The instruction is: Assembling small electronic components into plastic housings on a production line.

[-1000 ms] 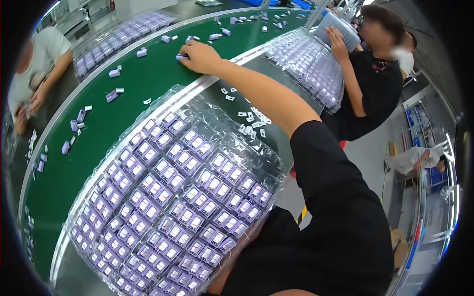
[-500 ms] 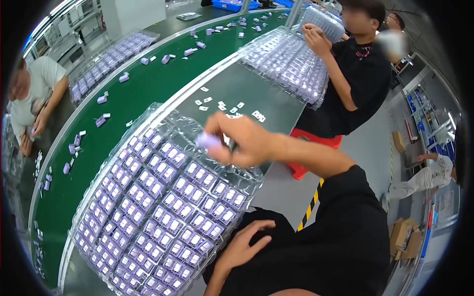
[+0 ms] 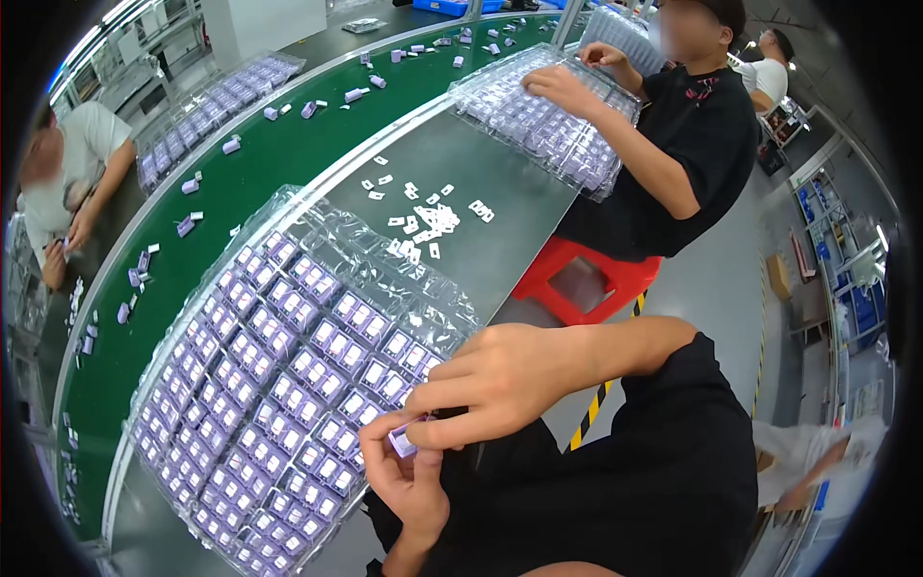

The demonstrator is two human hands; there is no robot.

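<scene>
Just off the near right edge of the tray, my left hand (image 3: 411, 492) grips a small purple plastic case (image 3: 401, 443) between thumb and fingers. My right hand (image 3: 495, 385) reaches over from the right, its fingers closed on the same case and covering part of it. The clear plastic tray (image 3: 437, 298) holds rows of similar purple cases with white tops; its far end has bare pockets. Beyond the tray, small white rectangular pieces (image 3: 437, 219) lie in a loose pile on the dark worktable (image 3: 519, 240).
A green conveyor belt (image 3: 260, 173) carries scattered purple cases along the left. Ahead right, a co-worker (image 3: 663, 144) on a red stool (image 3: 586, 279) handles another clear tray (image 3: 548, 125). A second co-worker (image 3: 82, 183) sits across the belt, near a further tray (image 3: 221, 111).
My right hand has come down from the tray's far end with a purple case. My left hand has risen from my lap to meet it. The ahead-right co-worker's hands lowered to their tray.
</scene>
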